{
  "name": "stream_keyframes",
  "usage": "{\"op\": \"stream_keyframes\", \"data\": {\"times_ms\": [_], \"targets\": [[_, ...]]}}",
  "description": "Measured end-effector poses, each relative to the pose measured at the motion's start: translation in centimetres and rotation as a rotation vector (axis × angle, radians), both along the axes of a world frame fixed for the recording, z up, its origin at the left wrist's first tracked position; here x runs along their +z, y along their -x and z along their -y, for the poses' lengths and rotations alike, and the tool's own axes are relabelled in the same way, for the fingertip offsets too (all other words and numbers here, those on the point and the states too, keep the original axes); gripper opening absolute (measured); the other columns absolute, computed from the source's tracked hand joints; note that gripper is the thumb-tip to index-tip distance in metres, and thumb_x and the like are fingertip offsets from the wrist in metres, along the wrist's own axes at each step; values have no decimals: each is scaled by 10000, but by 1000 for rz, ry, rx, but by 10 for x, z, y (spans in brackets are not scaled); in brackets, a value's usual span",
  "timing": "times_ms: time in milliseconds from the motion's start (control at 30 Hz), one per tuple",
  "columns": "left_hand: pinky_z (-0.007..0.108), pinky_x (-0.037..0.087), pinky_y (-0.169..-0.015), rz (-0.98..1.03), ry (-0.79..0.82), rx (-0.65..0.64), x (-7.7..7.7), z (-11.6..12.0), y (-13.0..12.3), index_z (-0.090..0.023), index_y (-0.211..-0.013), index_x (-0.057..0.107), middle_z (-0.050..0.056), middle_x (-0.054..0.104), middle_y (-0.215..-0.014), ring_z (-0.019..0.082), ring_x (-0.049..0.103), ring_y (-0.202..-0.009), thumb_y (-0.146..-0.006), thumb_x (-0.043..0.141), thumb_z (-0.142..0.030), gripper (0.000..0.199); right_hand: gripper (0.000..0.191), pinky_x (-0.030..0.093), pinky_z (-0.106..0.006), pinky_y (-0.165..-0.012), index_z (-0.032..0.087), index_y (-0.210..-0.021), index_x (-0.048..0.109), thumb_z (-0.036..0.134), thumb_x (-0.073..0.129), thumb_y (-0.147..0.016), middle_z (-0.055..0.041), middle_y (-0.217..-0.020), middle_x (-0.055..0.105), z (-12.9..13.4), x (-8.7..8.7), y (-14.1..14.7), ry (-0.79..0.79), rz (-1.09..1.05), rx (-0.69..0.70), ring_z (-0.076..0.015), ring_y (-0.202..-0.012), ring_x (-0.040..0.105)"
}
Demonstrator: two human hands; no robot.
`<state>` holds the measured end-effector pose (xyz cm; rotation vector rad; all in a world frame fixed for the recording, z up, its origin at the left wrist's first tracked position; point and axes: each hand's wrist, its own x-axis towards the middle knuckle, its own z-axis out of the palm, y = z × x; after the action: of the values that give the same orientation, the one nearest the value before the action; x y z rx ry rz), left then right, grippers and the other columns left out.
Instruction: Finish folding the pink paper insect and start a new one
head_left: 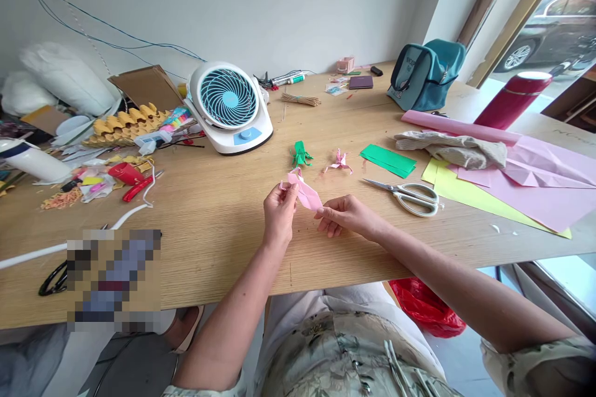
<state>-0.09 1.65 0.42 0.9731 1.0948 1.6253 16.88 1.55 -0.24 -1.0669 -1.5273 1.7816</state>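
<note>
A folded piece of pink paper [307, 194] is held above the table between my two hands. My left hand [279, 214] pinches its upper left part, where thin folded points stick out. The fingers of my right hand [347, 216] grip its lower right end. Just beyond the hands stand a green folded paper figure [301, 154] and a pink folded paper figure [339, 162]. Right of them lie green paper strips [388, 160] and scissors [414, 197] with white handles, the blades slightly apart.
A white fan [229, 105] stands left of centre on the wooden table [209, 229]. Yellow and pink sheets, a cloth glove [456, 149], a red bottle [513, 99] and a blue bag [426, 76] are at the right. Clutter and a white cable [125, 217] lie left.
</note>
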Motion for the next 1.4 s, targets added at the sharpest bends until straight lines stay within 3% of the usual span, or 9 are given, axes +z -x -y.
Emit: {"op": "stream_keyframes", "data": {"times_ms": [200,467,667,733,900,1000,1200,1267,1400], "targets": [[170,242,-429,-1,24,-40,-2,1,-2,-170,-694,516,-70,455,-589,34,340,-480,-656,826,-439,412,494,466,-189,-459,144,-716,641,606,802,-651,-57,-683,736,0,2,2,15,-49,-3,-103,-507,634],[160,246,-434,77,79,-88,0,0,-1,-172,-694,516,-74,454,-599,36,355,-499,-593,849,-417,426,462,259,-195,-373,157,-744,631,616,677,-774,51,-445,540,3,-1,2,-213,53,-16,-58,-359,383],[157,237,-427,72,66,-111,1,1,2,-174,-680,493,-80,443,-600,30,322,-487,-604,845,-425,439,496,346,-220,-428,172,-716,607,654,587,-830,15,-497,577,3,1,-2,-239,175,88,-97,-416,471],[158,225,-424,57,59,-127,1,2,0,-170,-673,506,-83,432,-585,29,311,-479,-614,846,-429,432,453,380,-229,-481,175,-751,607,618,602,-843,-5,-596,615,1,2,-4,-338,193,19,-116,-513,528],[168,239,-433,-82,90,-191,0,10,-6,-166,-696,589,-69,466,-579,44,372,-481,-633,842,-451,386,275,434,-252,-595,206,-922,583,479,600,-900,-31,-871,605,2,8,-9,-682,63,-393,-129,-682,544],[180,289,-464,-201,66,-228,-2,13,-9,-166,-714,629,-57,491,-588,61,406,-507,-681,808,-467,352,217,462,-266,-644,225,-981,599,430,595,-911,-69,-1037,593,5,12,-9,-768,67,-391,-158,-816,585],[180,317,-480,-307,35,-325,-7,14,-13,-158,-744,610,-43,522,-631,61,397,-519,-755,765,-452,332,303,455,-269,-649,238,-1041,487,457,623,-882,-29,-912,609,-1,6,-7,-526,-97,-356,-153,-772,591],[174,352,-491,-309,38,-322,-8,15,-14,-172,-887,614,-28,582,-712,67,453,-543,-756,774,-427,328,332,445,-275,-650,232,-1058,474,481,607,-883,-9,-817,602,-5,1,-7,-451,-132,-343,-157,-749,584],[174,419,-520,-348,23,-274,-6,17,-17,-230,-1257,512,-38,605,-735,82,514,-548,-764,784,-365,579,323,419,-268,-624,229,-1057,498,475,602,-876,18,-755,568,-8,-7,-8,-402,-111,-348,-142,-688,547]]}}
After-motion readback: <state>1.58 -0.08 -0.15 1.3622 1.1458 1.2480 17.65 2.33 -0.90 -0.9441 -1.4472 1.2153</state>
